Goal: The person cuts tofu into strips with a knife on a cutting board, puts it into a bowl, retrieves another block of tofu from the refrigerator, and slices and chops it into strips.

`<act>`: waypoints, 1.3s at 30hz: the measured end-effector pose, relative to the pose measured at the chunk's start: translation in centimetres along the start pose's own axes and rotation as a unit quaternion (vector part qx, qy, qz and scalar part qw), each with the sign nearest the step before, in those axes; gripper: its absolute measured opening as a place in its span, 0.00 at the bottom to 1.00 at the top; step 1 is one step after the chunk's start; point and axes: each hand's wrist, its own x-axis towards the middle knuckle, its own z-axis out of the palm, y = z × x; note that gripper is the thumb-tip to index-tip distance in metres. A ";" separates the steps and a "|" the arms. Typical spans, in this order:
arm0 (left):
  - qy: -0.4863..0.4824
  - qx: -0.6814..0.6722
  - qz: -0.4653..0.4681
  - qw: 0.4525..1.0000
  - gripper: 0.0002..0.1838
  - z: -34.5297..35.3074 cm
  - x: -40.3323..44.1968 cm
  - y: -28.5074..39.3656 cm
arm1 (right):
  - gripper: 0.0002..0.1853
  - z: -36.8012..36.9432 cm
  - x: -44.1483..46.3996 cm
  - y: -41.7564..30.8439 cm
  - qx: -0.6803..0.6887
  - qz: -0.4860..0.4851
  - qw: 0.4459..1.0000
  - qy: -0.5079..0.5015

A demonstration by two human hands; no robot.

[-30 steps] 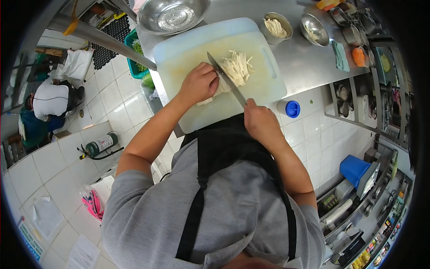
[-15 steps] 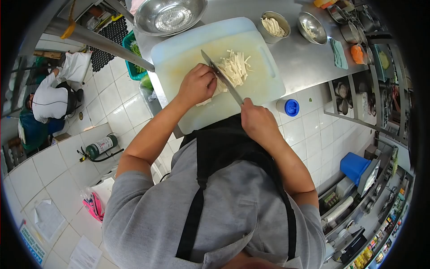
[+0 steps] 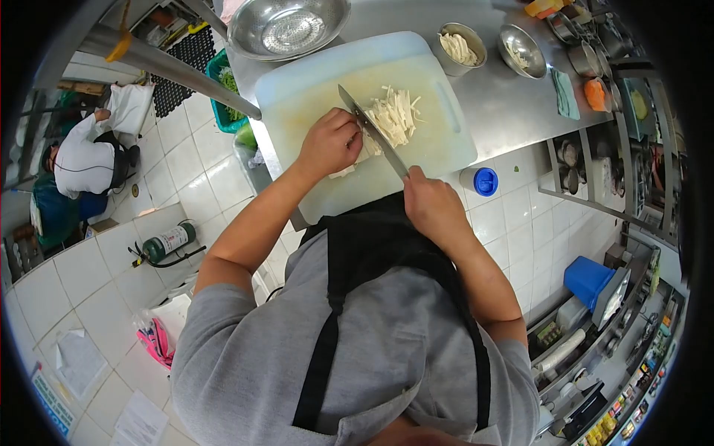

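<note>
My right hand (image 3: pixel 435 207) is closed around the handle of a kitchen knife (image 3: pixel 385 147). Its long blade slants up and left across the white cutting board (image 3: pixel 297 85). Beside the blade, my left hand (image 3: pixel 332 143) has its fingers curled down on pale food (image 3: pixel 344 172), mostly hidden under the hand. Just right of the blade lies a loose heap of pale cut strips (image 3: pixel 396 115); I cannot tell what food they are.
A metal colander (image 3: pixel 286 28) stands behind the board. To the right are a metal container of pale strips (image 3: pixel 461 46), a metal bowl (image 3: pixel 520 50) and a green cloth (image 3: pixel 564 94). A blue-lidded tub (image 3: pixel 485 181) is below the table edge. Another person (image 3: pixel 85 156) bends at far left.
The view has shifted slightly, moving the board a little right and down. My hands and the knife keep nearly the same place on it. The other person's arm has moved slightly.
</note>
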 end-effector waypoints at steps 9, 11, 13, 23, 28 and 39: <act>0.030 -0.007 0.017 0.999 0.06 -0.4 -0.1 -0.1 | 0.05 0.7 0.2 0.4 0.009 -0.008 1.000 0.008; 0.044 -0.014 0.013 0.999 0.07 -1.2 -0.2 -0.1 | 0.05 -0.2 -0.2 -0.2 0.031 0.001 1.000 0.001; 0.033 -0.016 0.014 0.999 0.07 -1.4 -0.7 -0.4 | 0.05 -0.7 -0.5 -0.9 0.039 -0.001 0.999 0.005; 0.018 -0.017 0.020 0.999 0.06 -0.8 -1.1 -0.7 | 0.08 -0.2 -0.4 -1.1 0.042 0.022 0.999 -0.014; 0.021 -0.008 0.027 0.999 0.07 -0.7 -1.3 -0.8 | 0.05 1.9 0.4 -0.1 0.014 -0.013 1.000 -0.006; 0.038 0.005 0.025 0.999 0.09 -0.7 -1.5 -0.7 | 0.05 2.4 0.6 -0.5 0.001 -0.014 1.000 -0.013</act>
